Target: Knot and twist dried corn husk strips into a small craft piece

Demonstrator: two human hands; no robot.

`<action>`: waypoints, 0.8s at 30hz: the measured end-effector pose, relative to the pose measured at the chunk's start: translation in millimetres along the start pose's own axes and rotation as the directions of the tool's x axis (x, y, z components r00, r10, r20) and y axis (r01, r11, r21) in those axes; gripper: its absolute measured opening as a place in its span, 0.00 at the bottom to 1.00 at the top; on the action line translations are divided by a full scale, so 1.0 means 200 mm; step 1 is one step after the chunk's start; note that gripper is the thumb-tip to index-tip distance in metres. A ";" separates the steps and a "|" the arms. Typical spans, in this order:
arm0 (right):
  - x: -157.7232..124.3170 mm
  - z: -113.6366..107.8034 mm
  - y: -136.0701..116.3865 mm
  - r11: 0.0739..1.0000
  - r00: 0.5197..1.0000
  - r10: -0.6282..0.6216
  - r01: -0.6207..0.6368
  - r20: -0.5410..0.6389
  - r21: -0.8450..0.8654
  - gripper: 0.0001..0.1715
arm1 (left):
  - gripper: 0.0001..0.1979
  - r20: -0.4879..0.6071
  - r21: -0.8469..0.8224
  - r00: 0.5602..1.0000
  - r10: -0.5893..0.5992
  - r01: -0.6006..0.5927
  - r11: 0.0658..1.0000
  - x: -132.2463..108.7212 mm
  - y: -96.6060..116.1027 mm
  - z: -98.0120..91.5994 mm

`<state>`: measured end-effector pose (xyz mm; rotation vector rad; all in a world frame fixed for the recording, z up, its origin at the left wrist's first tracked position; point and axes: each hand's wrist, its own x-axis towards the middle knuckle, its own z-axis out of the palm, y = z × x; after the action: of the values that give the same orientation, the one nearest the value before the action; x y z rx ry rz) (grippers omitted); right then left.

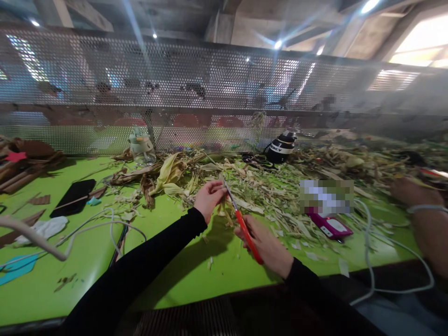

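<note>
My right hand (264,242) is closed round the red handles of a pair of scissors (247,233), whose blades point up and away. At the blade tips my left hand (210,198) is closed in a pinch, its fingertips on a corn husk (224,209) strip that hangs between the hands. The fingers partly hide the husk. Behind both hands lies a broad heap of cut, dry husk pieces (259,191) on the green table (189,275). A larger pale yellow husk (170,172) lies at the heap's left.
A clear bottle (143,149) and a black bottle (282,147) stand by the perforated metal screen (217,84). A black phone (73,198) and white cable (112,219) lie left. Rightward are a magenta device (331,226), another cable (369,247) and another person's arm (427,224).
</note>
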<state>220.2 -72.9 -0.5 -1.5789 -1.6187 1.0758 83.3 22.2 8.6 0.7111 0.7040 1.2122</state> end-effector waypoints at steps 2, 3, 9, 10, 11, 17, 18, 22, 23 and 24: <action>-0.01 -0.01 -0.01 0.988 0.999 -0.033 0.027 -0.039 -0.155 0.15 | 0.11 0.006 -0.005 1.000 0.021 -0.021 1.000 0.00 0.00 0.00; -0.02 -0.01 -0.02 0.978 0.998 -0.044 0.035 -0.044 -0.204 0.14 | 0.11 0.014 -0.012 0.999 0.034 -0.034 0.999 0.01 0.01 0.00; -0.01 -0.03 -0.01 0.932 0.996 -0.071 0.046 -0.056 -0.359 0.12 | 0.17 0.040 0.013 0.994 0.106 -0.106 0.994 0.01 0.01 -0.02; -0.01 -0.04 0.00 0.927 0.995 -0.078 0.050 -0.061 -0.372 0.12 | 0.18 0.050 0.021 0.991 0.122 -0.123 0.992 0.00 0.01 -0.02; -0.01 -0.04 0.00 0.926 0.995 -0.082 0.054 -0.061 -0.375 0.13 | 0.19 0.065 0.031 0.988 0.137 -0.139 0.990 0.00 0.01 -0.02; -0.03 -0.06 0.03 0.921 0.992 -0.107 0.074 -0.067 -0.383 0.17 | 0.18 0.126 0.077 0.972 0.197 -0.208 0.975 0.00 -0.01 -0.03; -0.03 -0.05 0.04 0.919 0.991 -0.118 0.082 -0.070 -0.387 0.18 | 0.17 0.129 0.086 0.971 0.202 -0.214 0.973 0.00 -0.01 -0.03; -0.04 -0.04 0.05 0.911 0.984 -0.160 0.116 -0.080 -0.395 0.20 | 0.12 0.140 0.145 0.966 0.218 -0.238 0.960 0.00 -0.01 -0.03; -0.04 -0.04 0.06 0.908 0.981 -0.171 0.122 -0.087 -0.401 0.20 | 0.11 0.143 0.158 0.965 0.221 -0.242 0.957 0.00 0.00 -0.03; -0.04 -0.04 0.06 0.903 0.979 -0.180 0.125 -0.097 -0.411 0.20 | 0.11 0.144 0.169 0.965 0.220 -0.243 0.955 0.00 0.00 -0.03</action>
<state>233.4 -80.8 -6.2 -1.7012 -1.9221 0.5607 78.8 22.3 5.2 1.0390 0.6479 1.3136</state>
